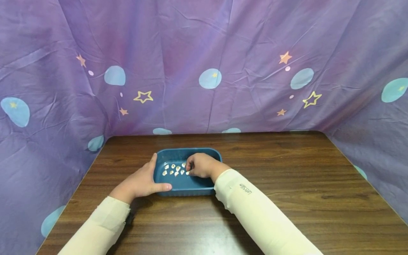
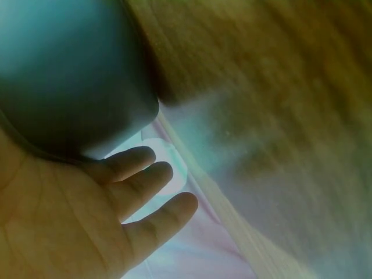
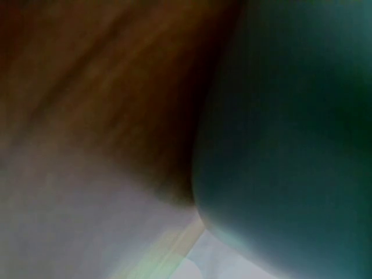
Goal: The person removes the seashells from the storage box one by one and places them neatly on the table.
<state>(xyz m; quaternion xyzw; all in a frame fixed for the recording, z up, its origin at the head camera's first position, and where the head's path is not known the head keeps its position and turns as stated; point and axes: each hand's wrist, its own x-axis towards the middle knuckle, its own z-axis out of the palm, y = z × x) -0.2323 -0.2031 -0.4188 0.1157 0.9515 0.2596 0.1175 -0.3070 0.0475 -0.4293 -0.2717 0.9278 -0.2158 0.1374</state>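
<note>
A blue rectangular tray (image 1: 191, 187) stands on the table, with several small whitish, shell-like pieces (image 1: 177, 169) lying in loose rows on its floor. My left hand (image 1: 141, 180) rests against the tray's left end, its thumb over the front left rim. In the left wrist view, straight fingers (image 2: 160, 224) extend beside the tray's wall (image 2: 75, 75). Inside the tray, my right hand (image 1: 202, 165) has its thumb and fingers bent together and pinches one small whitish piece (image 1: 187, 173) close to the floor. The right wrist view shows the tray's blurred outer wall (image 3: 279, 145) but no fingers.
The tray stands on a brown wood-grain table (image 1: 287, 184), towards its far side. A purple curtain (image 1: 255, 35) with stars and blue spots hangs behind the table and along both sides.
</note>
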